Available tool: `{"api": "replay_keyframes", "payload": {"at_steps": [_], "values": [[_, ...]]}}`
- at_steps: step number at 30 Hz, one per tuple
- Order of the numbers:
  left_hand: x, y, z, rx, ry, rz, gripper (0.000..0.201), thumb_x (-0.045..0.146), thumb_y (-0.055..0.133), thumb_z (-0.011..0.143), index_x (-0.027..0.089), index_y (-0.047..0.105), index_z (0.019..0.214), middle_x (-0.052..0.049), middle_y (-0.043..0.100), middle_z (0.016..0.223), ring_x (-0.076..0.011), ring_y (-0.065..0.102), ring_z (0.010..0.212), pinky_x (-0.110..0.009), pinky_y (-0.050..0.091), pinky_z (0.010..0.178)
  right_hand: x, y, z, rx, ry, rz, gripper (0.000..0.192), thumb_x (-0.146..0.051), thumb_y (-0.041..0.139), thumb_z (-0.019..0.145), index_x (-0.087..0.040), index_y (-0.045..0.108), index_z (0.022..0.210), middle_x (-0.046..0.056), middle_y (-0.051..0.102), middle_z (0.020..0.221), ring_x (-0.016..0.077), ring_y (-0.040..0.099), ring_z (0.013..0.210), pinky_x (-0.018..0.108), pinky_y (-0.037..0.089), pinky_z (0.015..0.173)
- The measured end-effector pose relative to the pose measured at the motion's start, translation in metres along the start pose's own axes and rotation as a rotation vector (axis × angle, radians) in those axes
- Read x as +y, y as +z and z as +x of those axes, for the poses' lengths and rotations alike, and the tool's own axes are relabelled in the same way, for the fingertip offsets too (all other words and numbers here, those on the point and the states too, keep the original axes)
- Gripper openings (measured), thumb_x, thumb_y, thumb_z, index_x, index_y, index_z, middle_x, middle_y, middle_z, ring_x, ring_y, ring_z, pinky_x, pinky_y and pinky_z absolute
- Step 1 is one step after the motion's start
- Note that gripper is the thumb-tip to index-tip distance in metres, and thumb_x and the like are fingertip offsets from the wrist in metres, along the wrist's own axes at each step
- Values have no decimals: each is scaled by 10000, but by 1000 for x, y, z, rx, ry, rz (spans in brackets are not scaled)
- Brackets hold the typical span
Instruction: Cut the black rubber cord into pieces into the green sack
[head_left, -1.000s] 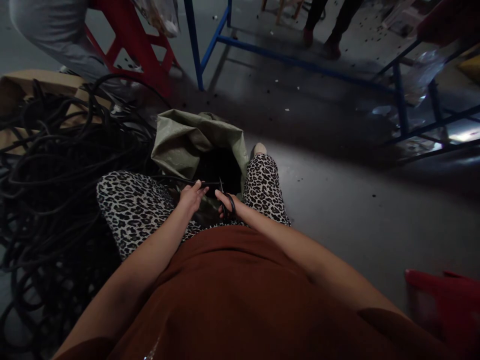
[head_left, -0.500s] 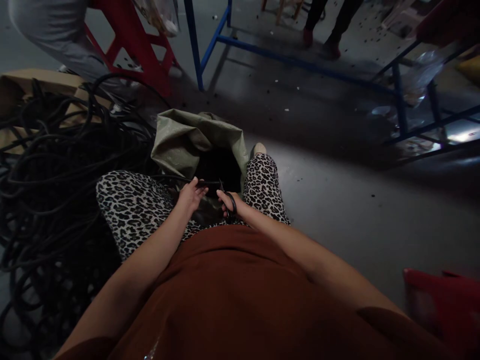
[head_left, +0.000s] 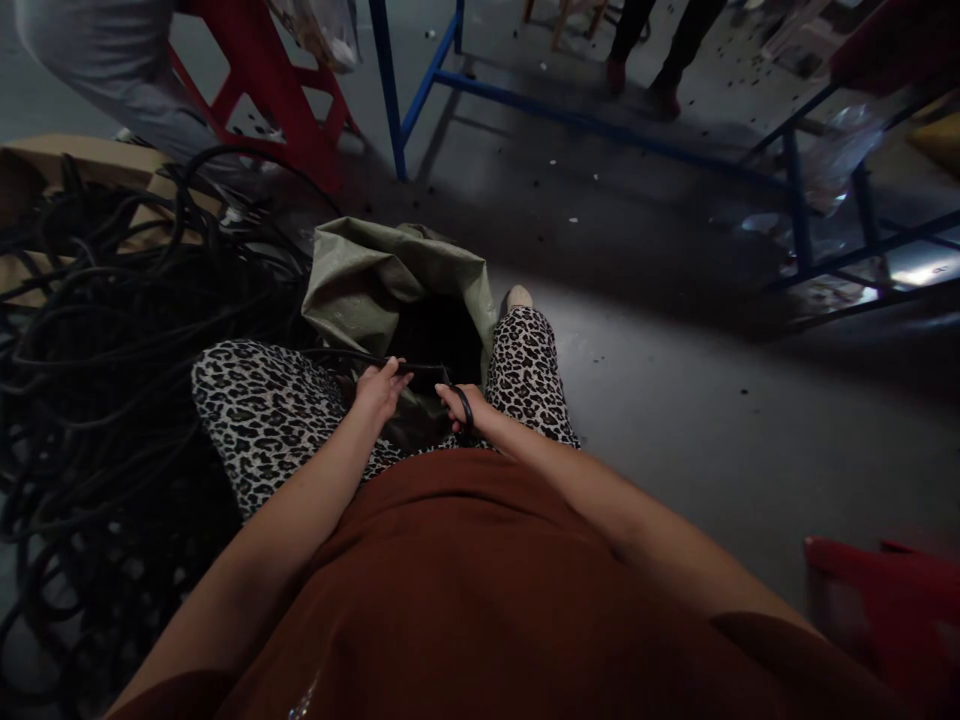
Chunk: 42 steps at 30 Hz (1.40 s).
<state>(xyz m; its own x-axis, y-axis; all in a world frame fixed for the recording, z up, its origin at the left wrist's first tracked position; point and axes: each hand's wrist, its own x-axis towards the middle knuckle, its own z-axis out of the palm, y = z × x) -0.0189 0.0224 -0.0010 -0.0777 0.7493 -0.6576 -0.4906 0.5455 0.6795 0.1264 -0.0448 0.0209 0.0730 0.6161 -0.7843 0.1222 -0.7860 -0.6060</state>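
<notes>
Head view: your left hand pinching black cable over your lap, fingers closed round it, your right hand gripping scissors, blades at cable, green sack just beyond, cable heap on floor at left.

Hidden and cut-off areas

The sack interior is too dark to read. The scissors blades are indistinct against it. The cable pile and red bin run off the frame edges. Two other people are cut off at the top edge.
</notes>
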Motion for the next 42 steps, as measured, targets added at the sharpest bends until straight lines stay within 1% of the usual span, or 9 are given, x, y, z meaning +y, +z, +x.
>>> {"api": "replay_keyframes", "payload": {"at_steps": [6,13,16,19,22,26,29,34,42], "values": [[1,-1,1,11,16,20,114,115,620,772,133,511,742,-39,623,753,-135,626,717,-354,542,745,2,0,2,-7,6,-33,396,-491,525,886,-137,549,710,-52,440,403,98,440,251,173,311,264],[2,-1,1,6,21,31,96,111,598,787,136,512,753,-31,624,744,-125,623,703,-345,542,744,2,-1,1,0,-12,-44,380,-443,543,892,-133,538,672,-50,437,401,86,423,249,172,306,273],[2,-1,2,11,22,22,106,122,609,783,137,513,741,-28,622,731,-118,620,691,-332,544,738,3,-1,3,26,-29,-4,388,-448,544,892,-132,533,667,-58,425,403,68,393,241,167,308,273],[3,-1,3,11,22,12,114,133,622,778,136,515,737,-26,624,725,-113,618,684,-313,546,721,5,-2,2,44,-71,58,395,-470,523,901,-131,530,698,-58,429,413,64,398,252,157,297,273],[4,0,3,11,29,4,112,132,618,781,134,516,736,-23,626,724,-108,617,675,-304,544,712,6,-3,-2,7,-54,116,403,-510,467,920,-131,535,801,-54,454,428,76,435,273,153,315,286],[6,0,4,5,50,-14,117,125,611,784,131,511,724,-28,629,735,-116,622,686,-328,540,732,6,-4,-10,-102,7,159,460,-571,384,930,-131,518,934,-32,510,458,108,500,306,164,356,305],[4,-1,6,-4,60,-27,118,135,622,777,131,516,726,-24,628,731,-117,622,690,-336,537,741,5,-3,-14,-155,28,145,480,-590,373,924,-132,515,953,-17,533,474,122,529,323,164,361,307],[2,0,7,-18,56,-38,117,140,640,764,127,526,738,-27,626,724,-120,622,697,-335,534,746,3,0,-13,-204,15,191,445,-565,382,934,-139,506,960,-20,540,477,122,539,341,183,423,349],[0,1,0,-32,40,-13,99,114,623,768,128,531,734,-22,621,708,-115,617,674,-338,535,740,-1,3,-9,-185,17,185,462,-587,402,912,-143,514,972,-24,535,475,123,543,349,184,435,358]]}}
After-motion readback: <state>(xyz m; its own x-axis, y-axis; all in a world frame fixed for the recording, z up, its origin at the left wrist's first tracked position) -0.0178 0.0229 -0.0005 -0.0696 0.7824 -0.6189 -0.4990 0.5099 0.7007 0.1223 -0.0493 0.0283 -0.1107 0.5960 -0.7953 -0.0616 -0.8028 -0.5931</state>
